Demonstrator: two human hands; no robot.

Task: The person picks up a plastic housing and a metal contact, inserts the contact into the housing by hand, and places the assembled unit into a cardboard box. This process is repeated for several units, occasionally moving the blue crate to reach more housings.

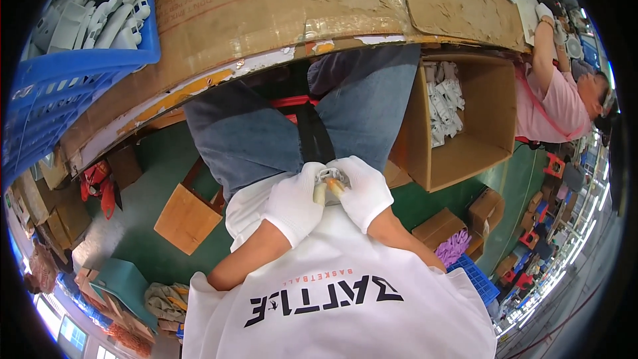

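In front of my lap, my left hand [294,201] and my right hand [364,194] come together, both in white knit gloves. Between them is a small light-grey plastic part [328,173], gripped from both sides and largely covered by the fingers. Both thumbs lie along its near side, and their tips look yellowish. The part's full shape is hidden. Beneath the hands are my white shirt, blue jeans and a dark strap [314,134].
A cardboard-covered bench [345,0] crosses ahead, its front edge worn. At far left stands a blue crate [86,60] of white plastic parts. Right of my knees, an open cardboard box [488,106] contains similar parts [444,110]. Another person [555,93] works at far right.
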